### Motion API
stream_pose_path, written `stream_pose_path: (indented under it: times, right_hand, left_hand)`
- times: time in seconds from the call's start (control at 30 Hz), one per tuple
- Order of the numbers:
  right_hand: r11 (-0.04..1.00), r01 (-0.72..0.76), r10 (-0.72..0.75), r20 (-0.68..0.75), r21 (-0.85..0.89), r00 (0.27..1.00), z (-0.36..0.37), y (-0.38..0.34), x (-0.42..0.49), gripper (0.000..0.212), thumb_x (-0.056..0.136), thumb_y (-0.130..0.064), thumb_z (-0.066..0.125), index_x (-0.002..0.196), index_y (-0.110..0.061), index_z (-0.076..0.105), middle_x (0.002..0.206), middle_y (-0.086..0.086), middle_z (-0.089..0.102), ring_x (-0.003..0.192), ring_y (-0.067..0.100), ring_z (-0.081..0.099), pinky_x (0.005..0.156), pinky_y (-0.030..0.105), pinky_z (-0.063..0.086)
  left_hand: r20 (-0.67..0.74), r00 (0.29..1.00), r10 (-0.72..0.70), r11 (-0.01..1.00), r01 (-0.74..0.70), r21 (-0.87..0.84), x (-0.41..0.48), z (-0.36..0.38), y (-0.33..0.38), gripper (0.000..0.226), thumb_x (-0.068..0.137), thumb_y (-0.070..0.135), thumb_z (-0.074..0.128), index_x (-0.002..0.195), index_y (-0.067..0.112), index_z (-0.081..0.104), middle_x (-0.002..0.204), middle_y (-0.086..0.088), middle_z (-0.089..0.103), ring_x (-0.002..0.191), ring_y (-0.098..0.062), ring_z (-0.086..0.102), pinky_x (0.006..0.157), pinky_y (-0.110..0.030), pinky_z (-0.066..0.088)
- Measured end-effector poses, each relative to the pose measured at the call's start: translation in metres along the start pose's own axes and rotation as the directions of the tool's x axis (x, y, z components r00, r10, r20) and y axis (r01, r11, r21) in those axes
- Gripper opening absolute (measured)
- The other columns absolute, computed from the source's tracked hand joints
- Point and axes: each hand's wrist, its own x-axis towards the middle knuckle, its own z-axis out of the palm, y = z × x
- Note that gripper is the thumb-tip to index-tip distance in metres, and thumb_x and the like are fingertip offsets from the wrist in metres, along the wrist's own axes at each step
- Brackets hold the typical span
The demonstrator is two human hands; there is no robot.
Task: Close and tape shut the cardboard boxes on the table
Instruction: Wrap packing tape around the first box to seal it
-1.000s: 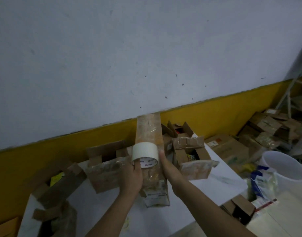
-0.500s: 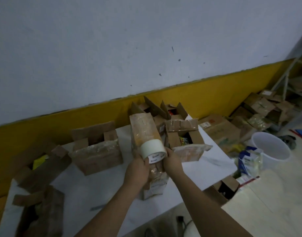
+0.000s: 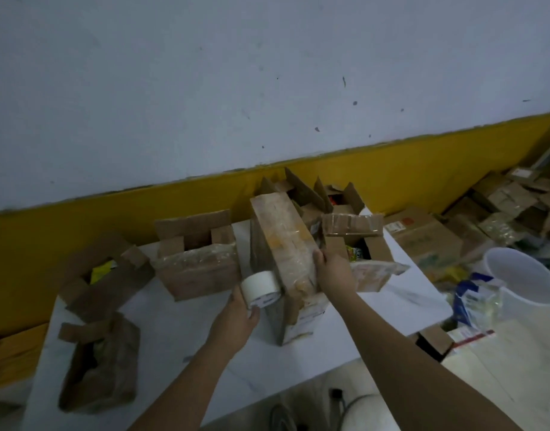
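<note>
Two hands work: left hand (image 3: 236, 318) grips the tape roll (image 3: 261, 289) just left of the tall taped box (image 3: 283, 244), whose right side the right hand (image 3: 332, 269) grips.

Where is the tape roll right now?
Head view, centre: the white tape roll sits in the left hand, at the left face of the tall taped cardboard box that the right hand holds, with an open box to its left.

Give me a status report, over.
Left hand holds tape roll. Right hand grips tall wrapped box. Untaped open box close beside it.
</note>
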Motion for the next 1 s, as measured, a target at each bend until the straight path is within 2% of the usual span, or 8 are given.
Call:
stream_pose_path:
  times: [0.1, 0.27, 0.43, 0.53, 0.63, 0.73, 0.87, 1.0]
  right_hand:
    - [0.997, -0.014, 0.006, -0.107, -0.077, 0.994, -0.004, -0.005, -0.005, 0.032, 0.104, -0.036, 0.037, 0.095, -0.017, 0.061, 0.079, -0.004, 0.056, 0.090, 0.024, 0.062, 0.070, 0.033, 0.045]
    - [0.910, 0.249, -0.346, -0.276, -0.333, 0.897, 0.036, -0.061, -0.054, 0.047, 0.098, -0.033, 0.048, 0.141, -0.015, 0.049, 0.149, 0.009, 0.047, 0.139, 0.030, 0.039, 0.116, 0.049, 0.030]
    - [0.569, 0.789, -0.818, -0.262, -0.231, 0.513, 0.089, -0.113, -0.112, 0.040, 0.085, -0.019, 0.060, 0.123, -0.008, 0.062, 0.129, 0.013, 0.059, 0.122, 0.030, 0.051, 0.109, 0.046, 0.037]
    - [0.399, 0.894, -0.917, -0.068, -0.205, 0.394, 0.136, -0.102, -0.126, 0.034, 0.077, -0.015, 0.063, 0.111, -0.009, 0.066, 0.115, 0.010, 0.064, 0.104, 0.026, 0.057, 0.096, 0.036, 0.043]
    - [0.451, 0.878, -0.844, 0.243, -0.162, 0.479, 0.183, -0.071, -0.124, 0.028, 0.063, -0.009, 0.074, 0.090, -0.013, 0.069, 0.085, 0.005, 0.065, 0.072, 0.020, 0.061, 0.068, 0.028, 0.050]
    - [0.625, 0.754, -0.574, 0.535, -0.203, 0.620, 0.226, -0.042, -0.116, 0.037, 0.047, -0.004, 0.086, 0.080, -0.013, 0.072, 0.073, 0.004, 0.063, 0.054, 0.020, 0.062, 0.047, 0.024, 0.047]
    - [0.686, 0.687, -0.386, 0.680, -0.240, 0.623, 0.274, -0.021, -0.096, 0.030, 0.091, -0.006, 0.057, 0.121, -0.007, 0.061, 0.118, 0.011, 0.059, 0.100, 0.028, 0.062, 0.077, 0.036, 0.053]
    - [0.706, 0.646, -0.323, 0.680, -0.289, 0.658, 0.306, -0.023, -0.087, 0.043, 0.093, -0.001, 0.052, 0.135, -0.010, 0.043, 0.128, 0.009, 0.046, 0.107, 0.025, 0.055, 0.083, 0.035, 0.051]
  left_hand:
    - [0.125, 0.992, 0.025, 0.999, -0.020, -0.043, -0.002, -0.020, -0.007, 0.090, 0.089, 0.030, 0.070, 0.155, 0.024, 0.010, 0.138, 0.010, 0.041, 0.125, -0.011, 0.047, 0.103, -0.034, 0.044]
    - [0.082, 0.996, -0.043, 0.971, 0.061, -0.230, -0.013, -0.046, -0.028, 0.080, 0.091, 0.024, 0.069, 0.154, 0.027, 0.020, 0.137, 0.008, 0.050, 0.107, -0.005, 0.059, 0.089, -0.022, 0.050]
    - [-0.018, 0.999, -0.044, 0.978, 0.039, -0.205, -0.020, -0.067, -0.044, 0.051, 0.096, 0.008, 0.057, 0.145, 0.013, 0.042, 0.140, -0.004, 0.052, 0.120, -0.003, 0.056, 0.100, -0.023, 0.047]
    - [-0.027, 0.973, -0.230, 0.939, 0.215, -0.268, -0.034, -0.075, -0.088, 0.048, 0.098, 0.011, 0.050, 0.144, 0.022, 0.043, 0.141, 0.000, 0.051, 0.124, -0.015, 0.054, 0.106, -0.037, 0.046]
    - [-0.046, 0.930, -0.365, 0.895, 0.336, -0.295, -0.049, -0.065, -0.124, 0.048, 0.100, 0.005, 0.042, 0.142, 0.029, 0.042, 0.136, -0.006, 0.052, 0.111, -0.022, 0.056, 0.096, -0.042, 0.050]
    - [-0.039, 0.883, -0.467, 0.845, 0.433, -0.313, -0.065, -0.044, -0.151, 0.045, 0.101, 0.006, 0.042, 0.143, 0.021, 0.044, 0.134, -0.009, 0.052, 0.115, -0.028, 0.054, 0.097, -0.041, 0.047]
    - [-0.015, 0.844, -0.536, 0.812, 0.511, -0.280, -0.087, -0.021, -0.175, 0.043, 0.101, 0.009, 0.045, 0.143, 0.019, 0.045, 0.131, -0.007, 0.053, 0.116, -0.029, 0.055, 0.098, -0.040, 0.047]
    - [-0.033, 0.825, -0.564, 0.810, 0.544, -0.220, -0.095, -0.009, -0.190, 0.042, 0.100, 0.009, 0.045, 0.142, 0.017, 0.045, 0.127, -0.004, 0.054, 0.111, -0.022, 0.055, 0.092, -0.026, 0.043]
